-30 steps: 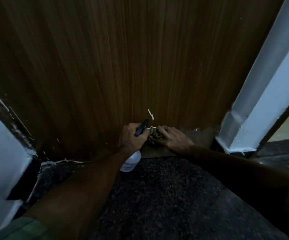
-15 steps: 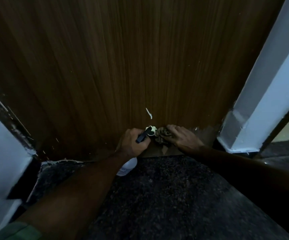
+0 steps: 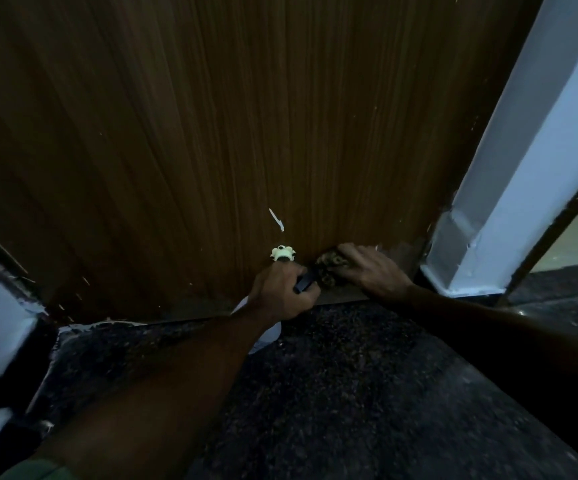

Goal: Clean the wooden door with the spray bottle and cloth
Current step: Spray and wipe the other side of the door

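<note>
At the foot of the door, a right hand pressed the cloth to the wood; the left hand gripped the bottle, nozzle near the panel. In such gloom, patches could go unwiped.

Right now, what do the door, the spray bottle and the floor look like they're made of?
Door: wood or wood-look laminate, smooth brown with fine straight vertical grain; chipped along the bottom edge.
Spray bottle: probably plastic, with a pale translucent body, a cream nozzle and a black trigger, gripped by the left hand.
Floor: dark speckled stone, perhaps granite or terrazzo; the dim light leaves it open.
</note>
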